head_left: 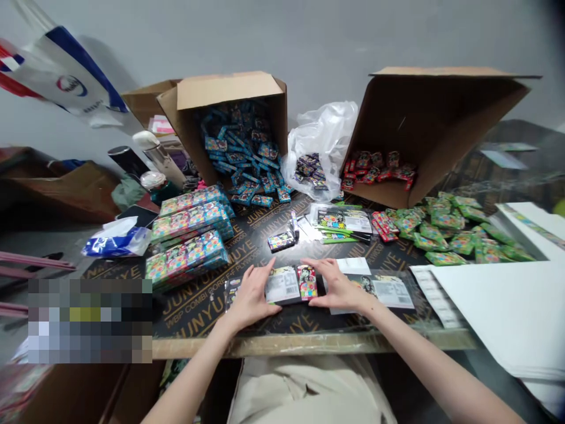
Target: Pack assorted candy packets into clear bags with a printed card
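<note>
A printed plastic wrapper [281, 285] with black ends and a pale text panel lies flat on the table in front of me. My left hand [252, 296] rests over its left part, thumb and forefinger spread toward the lower and upper edges. On the wrapper's right end stands a small red box [308, 282] with colourful print. The thumb and forefinger of my right hand [338, 287] span that box at its near and far ends. Another printed wrapper [392, 290] lies partly beneath my right wrist. Beyond the hands sits a small dark box [281, 241], beside a purple one [295, 224].
Stacked multi-box packs [189, 253] stand at left. Behind are a carton [232, 91] of blue boxes, a clear bag [324, 132] of purple ones and a carton [435, 118] with red ones. Green boxes [450, 221] pile up at right, near white sheets [503, 300].
</note>
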`<state>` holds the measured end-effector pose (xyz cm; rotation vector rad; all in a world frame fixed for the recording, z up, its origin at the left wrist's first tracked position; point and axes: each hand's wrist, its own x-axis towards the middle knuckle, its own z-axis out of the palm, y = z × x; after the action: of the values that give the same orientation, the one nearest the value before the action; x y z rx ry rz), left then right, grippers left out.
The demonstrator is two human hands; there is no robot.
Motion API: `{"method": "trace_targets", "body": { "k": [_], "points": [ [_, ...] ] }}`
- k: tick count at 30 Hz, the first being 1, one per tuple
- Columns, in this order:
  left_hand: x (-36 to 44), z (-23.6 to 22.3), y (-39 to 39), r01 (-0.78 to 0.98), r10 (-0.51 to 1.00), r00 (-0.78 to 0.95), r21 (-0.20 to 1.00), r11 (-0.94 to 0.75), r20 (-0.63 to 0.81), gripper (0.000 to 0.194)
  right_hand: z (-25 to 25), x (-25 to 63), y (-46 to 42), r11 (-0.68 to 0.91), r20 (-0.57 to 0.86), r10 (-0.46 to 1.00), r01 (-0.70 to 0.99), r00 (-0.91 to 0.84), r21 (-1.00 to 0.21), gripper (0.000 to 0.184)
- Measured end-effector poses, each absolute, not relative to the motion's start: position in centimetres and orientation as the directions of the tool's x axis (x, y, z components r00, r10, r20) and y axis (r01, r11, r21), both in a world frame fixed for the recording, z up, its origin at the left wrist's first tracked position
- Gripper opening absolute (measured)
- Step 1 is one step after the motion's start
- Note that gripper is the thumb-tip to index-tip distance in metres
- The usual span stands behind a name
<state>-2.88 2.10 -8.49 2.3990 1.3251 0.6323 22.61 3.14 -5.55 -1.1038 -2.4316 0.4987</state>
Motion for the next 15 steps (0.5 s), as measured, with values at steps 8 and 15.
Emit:
{"method": "trace_targets", "body": {
  "k": [8, 15],
  "points": [
    [-2.5, -7.6, 2.7, 0.692, 0.875, 0.385, 0.535, -0.485, 0.294, 0.095, -5.6, 21.5, 1.8, 0.583, 0.383, 0.812, 0.597, -0.44, -0.551, 0.097],
    [-1.9, -8.9, 3.6, 0.733, 0.852, 0.436, 0.434, -0.524, 0.29, 0.096, -3.7, 29.7, 3.7, 0.206, 0.502, 0.865, 0.915, -0.005, -0.347, 0.068]
  ]
}}
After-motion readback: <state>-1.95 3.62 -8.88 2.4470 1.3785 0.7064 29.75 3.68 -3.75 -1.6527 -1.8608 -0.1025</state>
